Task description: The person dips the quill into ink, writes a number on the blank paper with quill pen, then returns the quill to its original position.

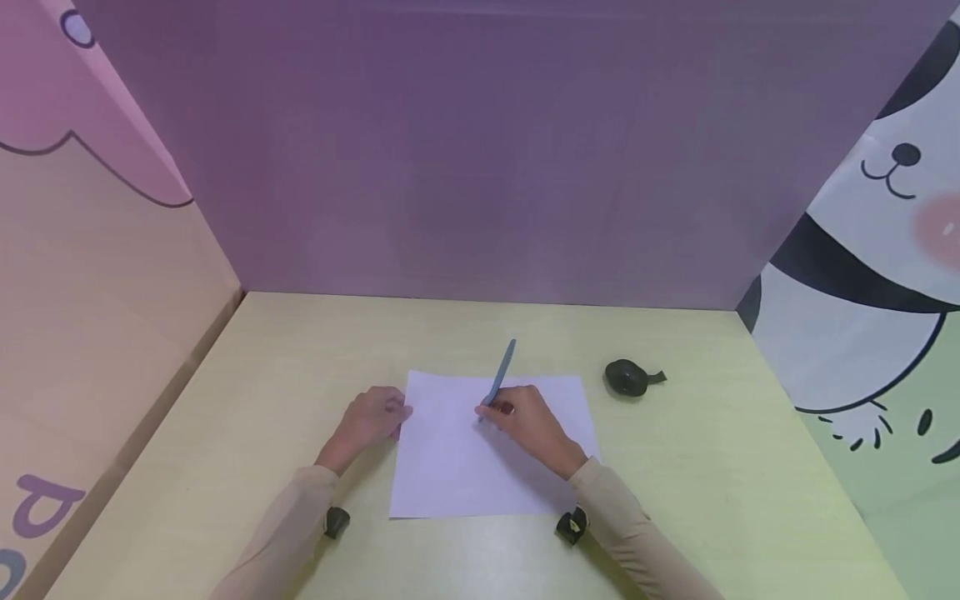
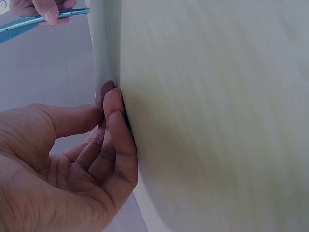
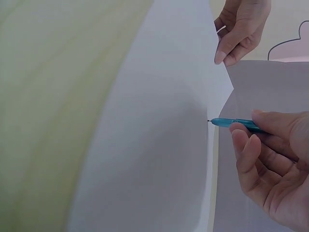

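Observation:
A white sheet of paper point(image 1: 457, 467) lies on the table, with no marks that I can make out. My right hand point(image 1: 528, 425) pinches a blue pen point(image 1: 501, 371) between thumb and fingers over the upper middle of the sheet. In the right wrist view the fine point of the pen point(image 3: 224, 122) meets the paper, or comes very close to it. At the sheet's left edge is my left hand point(image 1: 375, 414). The thumb of the left hand point(image 2: 63, 159) and its curled fingers pinch that edge in the left wrist view.
To the right of the paper sits a small round black object point(image 1: 626, 378) with a short tab. The pale wooden table point(image 1: 705, 467) meets a purple panel point(image 1: 487, 167) at the back. Printed walls flank it. A black wrist device point(image 1: 572, 526) sits on each sleeve.

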### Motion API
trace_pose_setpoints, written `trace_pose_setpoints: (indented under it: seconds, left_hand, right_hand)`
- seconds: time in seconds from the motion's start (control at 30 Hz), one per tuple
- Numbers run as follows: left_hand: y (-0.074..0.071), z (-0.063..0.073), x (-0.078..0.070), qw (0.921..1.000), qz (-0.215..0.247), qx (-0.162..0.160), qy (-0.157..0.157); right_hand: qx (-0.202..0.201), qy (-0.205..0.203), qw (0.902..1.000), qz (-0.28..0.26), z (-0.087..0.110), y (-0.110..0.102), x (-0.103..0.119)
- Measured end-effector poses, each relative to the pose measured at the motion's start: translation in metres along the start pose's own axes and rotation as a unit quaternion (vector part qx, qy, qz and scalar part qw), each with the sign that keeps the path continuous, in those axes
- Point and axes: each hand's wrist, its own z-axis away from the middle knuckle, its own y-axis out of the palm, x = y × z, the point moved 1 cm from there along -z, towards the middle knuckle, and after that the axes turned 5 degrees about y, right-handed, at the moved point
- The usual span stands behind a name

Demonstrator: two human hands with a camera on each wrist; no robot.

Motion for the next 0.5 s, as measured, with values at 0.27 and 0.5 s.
trace_pose_setpoints:
  seconds: [0.27,0.5]
  left_hand:
    - [0.0007,-0.0010,-0.0007,0.9998,-0.004,0.001,-0.017]
    - [0.0001,-0.0004,-0.0015,0.9999,-0.005,0.000,-0.011]
  right_hand:
    - [0.003,-0.003,1.0000,-0.003,0.0025,-0.0001,0.0007]
    - [0.008,-0.003,0.9999,-0.009,0.0046,-0.0015,0.0017]
